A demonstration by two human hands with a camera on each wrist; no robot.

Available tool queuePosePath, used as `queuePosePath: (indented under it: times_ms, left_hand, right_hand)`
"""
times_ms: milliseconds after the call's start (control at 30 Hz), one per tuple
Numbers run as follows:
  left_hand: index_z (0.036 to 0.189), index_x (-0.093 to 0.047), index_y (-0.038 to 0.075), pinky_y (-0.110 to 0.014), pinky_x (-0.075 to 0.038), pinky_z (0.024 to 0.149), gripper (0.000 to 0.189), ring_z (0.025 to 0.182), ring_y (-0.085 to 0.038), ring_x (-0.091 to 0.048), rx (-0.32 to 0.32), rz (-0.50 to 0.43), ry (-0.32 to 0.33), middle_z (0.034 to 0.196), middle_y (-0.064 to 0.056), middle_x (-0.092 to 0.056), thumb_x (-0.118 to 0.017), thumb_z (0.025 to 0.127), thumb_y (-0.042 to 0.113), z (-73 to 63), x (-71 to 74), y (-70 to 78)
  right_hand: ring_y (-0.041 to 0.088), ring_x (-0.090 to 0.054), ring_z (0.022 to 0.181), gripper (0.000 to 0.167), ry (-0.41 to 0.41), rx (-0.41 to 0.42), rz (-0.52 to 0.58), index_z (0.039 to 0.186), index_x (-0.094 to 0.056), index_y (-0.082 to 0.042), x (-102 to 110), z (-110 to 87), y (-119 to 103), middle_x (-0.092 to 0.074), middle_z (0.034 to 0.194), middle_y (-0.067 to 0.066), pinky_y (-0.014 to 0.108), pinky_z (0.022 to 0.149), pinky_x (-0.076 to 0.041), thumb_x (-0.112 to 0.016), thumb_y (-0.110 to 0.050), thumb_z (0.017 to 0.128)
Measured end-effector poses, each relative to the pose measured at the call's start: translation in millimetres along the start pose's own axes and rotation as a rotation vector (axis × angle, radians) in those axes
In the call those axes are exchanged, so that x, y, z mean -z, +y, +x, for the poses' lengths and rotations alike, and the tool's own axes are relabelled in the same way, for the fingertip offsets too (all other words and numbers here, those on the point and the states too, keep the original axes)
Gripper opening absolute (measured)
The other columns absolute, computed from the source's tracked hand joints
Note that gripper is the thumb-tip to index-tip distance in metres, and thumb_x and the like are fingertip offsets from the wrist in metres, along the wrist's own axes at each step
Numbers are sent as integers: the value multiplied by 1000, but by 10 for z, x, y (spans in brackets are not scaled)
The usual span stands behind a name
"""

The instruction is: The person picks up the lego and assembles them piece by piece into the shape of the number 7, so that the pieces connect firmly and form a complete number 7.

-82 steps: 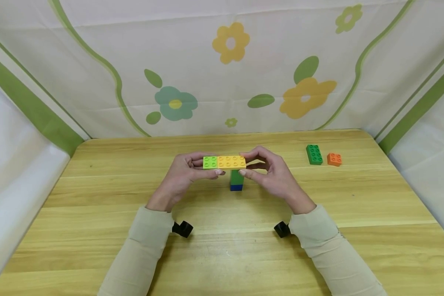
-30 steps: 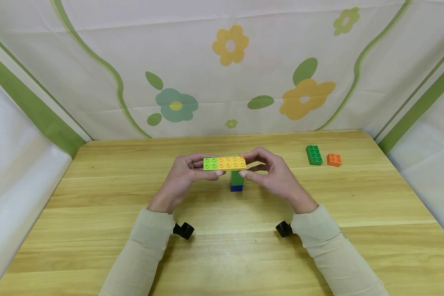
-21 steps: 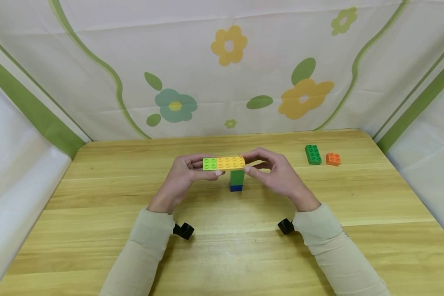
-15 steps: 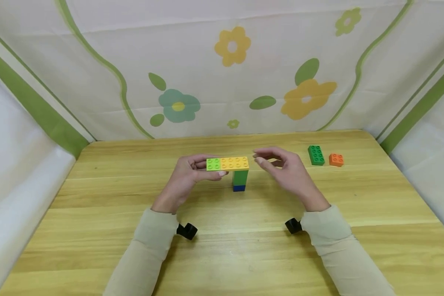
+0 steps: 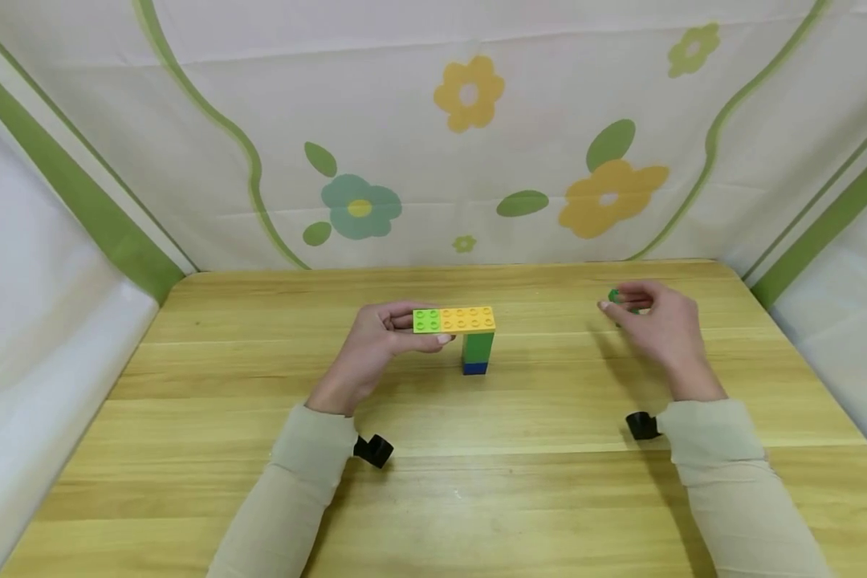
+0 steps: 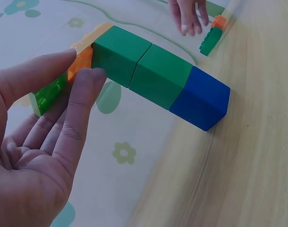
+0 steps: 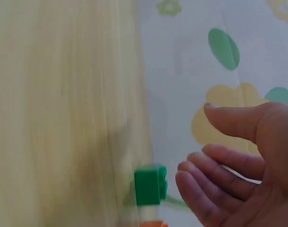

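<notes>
Right wrist: brick (image 7: 147,187) near fingers (image 7: 196,195); apart

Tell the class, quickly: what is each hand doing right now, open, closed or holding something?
Left hand: holding the yellow brick.
Right hand: open, holding nothing, near the loose green brick.

Left hand (image 5: 376,347) at yellow brick (image 5: 467,319), right hand (image 5: 662,325) near green brick (image 5: 613,296)

Left hand (image 5: 376,341) pinching, right hand (image 5: 668,333) well apart, thumb (image 7: 238,122) spread, fingers (image 7: 212,191) seemingly loosely bent
</notes>
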State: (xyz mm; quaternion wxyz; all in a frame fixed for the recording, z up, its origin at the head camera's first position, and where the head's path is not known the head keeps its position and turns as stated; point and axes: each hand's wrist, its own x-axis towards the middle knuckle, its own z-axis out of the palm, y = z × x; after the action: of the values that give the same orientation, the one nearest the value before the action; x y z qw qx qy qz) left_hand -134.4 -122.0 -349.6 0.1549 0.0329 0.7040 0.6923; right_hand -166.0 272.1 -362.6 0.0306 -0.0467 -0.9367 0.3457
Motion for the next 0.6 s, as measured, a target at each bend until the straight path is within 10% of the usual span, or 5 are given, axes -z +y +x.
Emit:
queuePosePath:
  times_ms: [200, 600]
  left_hand:
    - [132, -74, 11, -35, -56, 104, 48, 110, -22, -77, 2, 18, 9, 123, -10, -80, -89, 86, 11, 14, 2, -12]
    - [133, -74, 10, -30, -60, 97, 50, 112, -20, -76, -13, 9, 32, 124, -10, -80, -90, 86, 8, 21, 1, -27]
  right_hand:
    - [49, -62, 128, 71, -36, -86, -121, 148, -56, 6, 116, 76, 162, -62, 142, 34, 63, 102, -54, -65, -49, 105]
    - [54, -60, 125, 72, -73, -100, -223, 148, -51, 13, 48, 177, 258, -63, 137, 39, 65, 102, -54, -70, -40, 103]
